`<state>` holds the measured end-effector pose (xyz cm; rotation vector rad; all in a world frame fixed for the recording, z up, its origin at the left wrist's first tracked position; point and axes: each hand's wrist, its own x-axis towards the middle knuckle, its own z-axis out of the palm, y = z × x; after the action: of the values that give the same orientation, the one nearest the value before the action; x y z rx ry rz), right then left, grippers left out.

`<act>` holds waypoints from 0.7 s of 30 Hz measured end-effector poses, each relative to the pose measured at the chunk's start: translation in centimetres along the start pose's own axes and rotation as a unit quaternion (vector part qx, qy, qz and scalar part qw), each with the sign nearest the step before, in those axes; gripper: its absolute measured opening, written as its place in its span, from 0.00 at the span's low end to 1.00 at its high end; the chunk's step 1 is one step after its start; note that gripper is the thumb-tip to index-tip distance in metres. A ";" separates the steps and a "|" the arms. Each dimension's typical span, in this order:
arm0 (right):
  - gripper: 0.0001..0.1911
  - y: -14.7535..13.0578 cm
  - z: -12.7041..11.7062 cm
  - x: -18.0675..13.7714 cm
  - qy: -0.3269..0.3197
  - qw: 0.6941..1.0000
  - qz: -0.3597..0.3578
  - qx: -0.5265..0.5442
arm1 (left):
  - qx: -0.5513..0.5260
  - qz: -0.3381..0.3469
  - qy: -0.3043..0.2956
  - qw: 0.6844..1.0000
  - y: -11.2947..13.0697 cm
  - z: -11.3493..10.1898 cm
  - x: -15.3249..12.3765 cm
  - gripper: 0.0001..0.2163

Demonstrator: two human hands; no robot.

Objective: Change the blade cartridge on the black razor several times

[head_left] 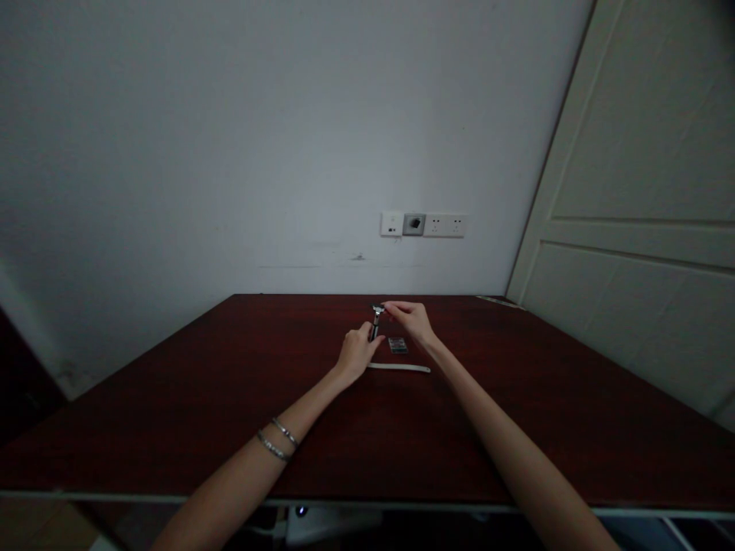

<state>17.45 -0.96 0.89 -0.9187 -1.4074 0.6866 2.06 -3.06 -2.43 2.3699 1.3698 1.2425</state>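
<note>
Premises: a plain indoor room, domestic or small office; which one cannot be told. The left hand (357, 353) and right hand (414, 321) grip a small metal tool (376, 323) over a dark red-brown wooden desk top (172, 405). Beyond the grip: a bare white painted wall (230, 153) carrying a row of white wall sockets (423, 224). Right of the grip: a cream panelled door (632, 229). Lighting is dim.

No text, label, brand or number can be read anywhere, not even on the small dark rectangular packet (397, 345).
</note>
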 end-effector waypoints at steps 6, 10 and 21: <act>0.20 0.0 0.0 0.1 -0.004 1.000 -0.001 -0.019 | 0.044 0.011 -0.008 0.999 -0.1 0.0 -0.1 0.08; 0.21 -0.3 0.0 0.0 -0.005 1.000 -0.002 -0.019 | 0.065 0.013 -0.015 0.998 0.1 -0.1 -0.1 0.09; 0.22 -1.1 0.3 -0.3 -0.003 0.999 -0.020 -0.041 | 0.099 -0.007 -0.023 0.995 0.5 -0.6 0.1 0.12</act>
<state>16.98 -1.77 1.63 -0.9506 -1.4631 0.6064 2.00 -3.46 -1.78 2.4946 1.5576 1.0867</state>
